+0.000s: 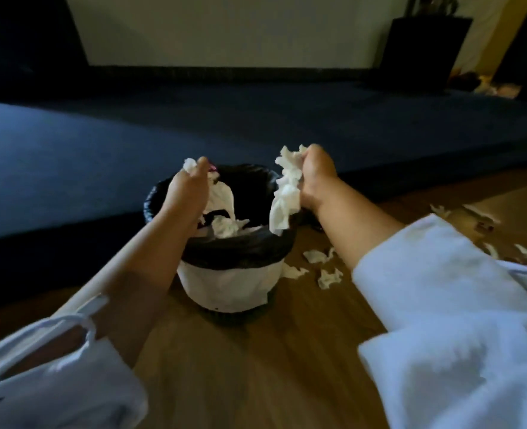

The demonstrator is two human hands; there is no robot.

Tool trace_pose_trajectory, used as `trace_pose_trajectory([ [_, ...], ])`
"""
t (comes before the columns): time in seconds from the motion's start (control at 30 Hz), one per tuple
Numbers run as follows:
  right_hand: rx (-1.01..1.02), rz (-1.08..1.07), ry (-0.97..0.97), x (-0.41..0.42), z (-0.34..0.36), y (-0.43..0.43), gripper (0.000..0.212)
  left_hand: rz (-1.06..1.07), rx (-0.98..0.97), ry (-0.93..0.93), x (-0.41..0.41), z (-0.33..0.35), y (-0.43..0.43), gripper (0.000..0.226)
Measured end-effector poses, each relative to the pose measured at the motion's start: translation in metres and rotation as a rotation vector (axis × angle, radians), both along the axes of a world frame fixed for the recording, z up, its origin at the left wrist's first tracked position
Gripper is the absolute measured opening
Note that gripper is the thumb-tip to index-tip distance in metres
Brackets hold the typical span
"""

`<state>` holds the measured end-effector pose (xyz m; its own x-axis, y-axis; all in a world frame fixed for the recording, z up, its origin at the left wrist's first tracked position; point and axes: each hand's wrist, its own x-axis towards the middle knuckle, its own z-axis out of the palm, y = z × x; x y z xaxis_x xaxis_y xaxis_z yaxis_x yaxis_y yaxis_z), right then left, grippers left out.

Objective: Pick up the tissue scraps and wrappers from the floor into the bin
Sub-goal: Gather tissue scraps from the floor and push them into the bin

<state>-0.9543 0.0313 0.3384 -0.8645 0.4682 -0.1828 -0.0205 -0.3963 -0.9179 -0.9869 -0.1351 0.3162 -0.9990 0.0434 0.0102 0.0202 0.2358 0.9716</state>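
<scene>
Presently, left hand [188, 188] gripped tissue scraps [222, 196] over the bin [231, 283]; right hand [316, 178] gripped a tissue wad [284, 199] above its right rim.

I am gripping a tissue wad [222, 198] in my left hand [188, 187] and a tissue strip [284, 196] in my right hand [316, 178]; the bin [231, 280] is sitting just below my fingers [202, 164], scraps [328, 277] lying to their right.

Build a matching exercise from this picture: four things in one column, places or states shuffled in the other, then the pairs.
Column 1
1. bin
2. left hand
3. right hand
4. floor scraps

Column 2
A. lie on the wooden floor, right of the bin
B. holds tissue above the bin's opening
C. lined with a black bag
D. grips a long tissue by the bin's right rim

Pairs: 1-C, 2-B, 3-D, 4-A
</scene>
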Motion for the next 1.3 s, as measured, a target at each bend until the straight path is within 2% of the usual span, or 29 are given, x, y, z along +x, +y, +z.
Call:
trace_pose_trajectory([
  [0.07, 0.059, -0.003, -0.012, -0.02, -0.006, -0.017, 0.028, 0.051, 0.036, -0.046, -0.021, -0.015, -0.007, 0.045],
  [0.13, 0.278, 0.024, -0.094, -0.048, -0.03, -0.02, 0.016, 0.089, -0.015, -0.11, -0.035, -0.028, -0.005, 0.051],
  [0.2, 0.573, 0.079, -0.241, -0.064, -0.048, -0.019, 0.035, 0.077, -0.173, -0.168, -0.045, -0.036, -0.002, 0.063],
  [0.27, 0.772, 0.212, -0.337, -0.057, -0.047, -0.024, 0.036, -0.019, -0.358, -0.176, -0.05, -0.039, 0.0, 0.069],
  [0.33, 0.846, 0.278, -0.402, -0.051, -0.045, -0.022, 0.031, -0.089, -0.467, -0.152, -0.052, -0.037, 0.0, 0.061],
  [0.4, 0.88, 0.241, -0.374, -0.04, -0.041, -0.015, 0.028, -0.139, -0.548, -0.11, -0.047, -0.031, 0.002, 0.056],
  [0.57, 0.999, 0.132, -0.258, 0.024, -0.025, 0.007, 0.022, -0.29, -0.496, 0.164, -0.002, -0.012, 0.019, 0.039],
  [0.63, 1.018, 0.11, -0.305, 0.074, -0.018, 0.018, 0.022, -0.426, -0.438, 0.284, 0.026, -0.01, 0.032, 0.03],
  [0.73, 0.993, 0.059, -0.477, 0.166, -0.012, 0.033, 0.022, -0.711, -0.434, 0.427, 0.08, -0.01, 0.055, 0.025],
  [0.87, 0.852, -0.142, -0.724, 0.287, -0.014, 0.055, 0.017, -1.08, -0.45, 0.415, 0.153, -0.013, 0.081, 0.022],
  [0.97, 0.772, -0.243, -0.831, 0.374, -0.028, 0.071, 0.018, -1.281, -0.46, 0.434, 0.205, -0.021, 0.106, 0.018],
  [1.07, 0.723, -0.3, -0.931, 0.447, -0.058, 0.089, 0.016, -1.411, -0.538, 0.472, 0.257, -0.045, 0.136, 0.025],
  [1.17, 0.703, -0.317, -1.006, 0.513, -0.104, 0.114, 0.019, -1.507, -0.61, 0.364, 0.315, -0.093, 0.166, 0.027],
  [1.23, 0.724, -0.313, -1.034, 0.549, -0.141, 0.125, 0.021, -1.522, -0.708, 0.286, 0.36, -0.142, 0.179, 0.042],
  [1.3, 0.779, -0.298, -1.031, 0.579, -0.184, 0.133, 0.022, -1.555, -0.77, 0.272, 0.404, -0.189, 0.179, 0.08],
])
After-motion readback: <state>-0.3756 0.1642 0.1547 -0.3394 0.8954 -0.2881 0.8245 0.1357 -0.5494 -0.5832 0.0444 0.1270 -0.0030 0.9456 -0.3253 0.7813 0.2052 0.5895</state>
